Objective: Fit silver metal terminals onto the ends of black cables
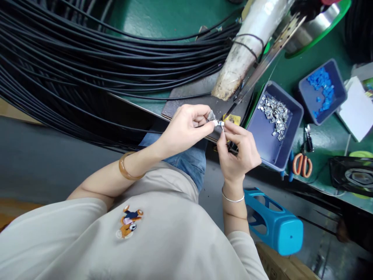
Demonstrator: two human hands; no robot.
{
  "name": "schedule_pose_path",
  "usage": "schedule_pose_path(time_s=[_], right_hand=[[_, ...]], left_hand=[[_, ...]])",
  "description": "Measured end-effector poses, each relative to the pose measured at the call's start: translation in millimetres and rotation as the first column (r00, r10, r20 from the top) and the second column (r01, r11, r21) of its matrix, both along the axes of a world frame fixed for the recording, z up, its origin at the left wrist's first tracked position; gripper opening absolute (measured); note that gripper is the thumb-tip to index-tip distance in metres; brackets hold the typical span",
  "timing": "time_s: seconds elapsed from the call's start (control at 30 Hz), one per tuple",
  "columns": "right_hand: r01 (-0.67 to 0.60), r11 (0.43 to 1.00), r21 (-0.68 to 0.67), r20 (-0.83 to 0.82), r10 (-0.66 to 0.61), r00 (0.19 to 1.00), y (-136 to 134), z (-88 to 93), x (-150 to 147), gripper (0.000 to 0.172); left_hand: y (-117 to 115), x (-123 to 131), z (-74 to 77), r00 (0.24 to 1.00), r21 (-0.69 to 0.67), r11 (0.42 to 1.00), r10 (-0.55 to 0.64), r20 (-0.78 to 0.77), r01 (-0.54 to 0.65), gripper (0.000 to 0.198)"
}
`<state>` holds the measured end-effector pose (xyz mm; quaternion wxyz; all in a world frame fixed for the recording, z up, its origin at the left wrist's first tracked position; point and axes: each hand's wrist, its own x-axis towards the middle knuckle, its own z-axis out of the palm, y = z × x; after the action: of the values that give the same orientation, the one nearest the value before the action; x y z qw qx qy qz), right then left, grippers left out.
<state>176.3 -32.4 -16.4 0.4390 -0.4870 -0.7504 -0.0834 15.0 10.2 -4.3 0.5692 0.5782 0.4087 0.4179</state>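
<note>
My left hand (189, 126) is closed, thumb against fingers, on a small white-and-blue piece (220, 123) that looks like a connector. Grey material (211, 115) wraps a fingertip of this hand. From the right, my right hand (239, 151) pinches the other side of the same piece, with its lower fingers curled. A thin white strand hangs from the piece between the hands. Fingers cover much of it, so its exact kind cannot be made out. Both hands are above the table's front edge, close to a dark metal plate (192, 92) and a yellow block (232, 119).
Coiled black cable (122, 58) fills the left. A wrapped white tube (247, 46) slants over the plate. A bin of metal shells (287, 149) and a bin of blue parts (335, 105) stand right, near orange-handled scissors (302, 165). A blue stool (290, 233) is below.
</note>
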Motion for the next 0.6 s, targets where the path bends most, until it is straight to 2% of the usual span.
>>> schedule_pose_path(time_s=[0.33, 0.47, 0.6], right_hand=[[0.018, 0.998, -0.059, -0.053, -0.022, 0.998, 4.3, 11.7, -2.0, 0.007], [-0.009, 0.998, -0.058, -0.084, 0.004, 0.996, 4.7, 13.7, -1.8, 0.009], [-0.024, 0.993, -0.113, -0.101, 0.013, 0.995, 2.7, 14.4, 0.8, 0.010]], left_hand=[[3.6, 4.6, 5.3, 0.999, 0.022, 0.999, 0.024, -0.026, -0.024, 0.022], [3.7, 4.5, 8.8, 0.999, 0.016, 0.999, 0.030, -0.029, -0.030, 0.022], [3.8, 3.3, 12.5, 0.999, 0.010, 1.000, 0.027, -0.026, -0.026, 0.023]])
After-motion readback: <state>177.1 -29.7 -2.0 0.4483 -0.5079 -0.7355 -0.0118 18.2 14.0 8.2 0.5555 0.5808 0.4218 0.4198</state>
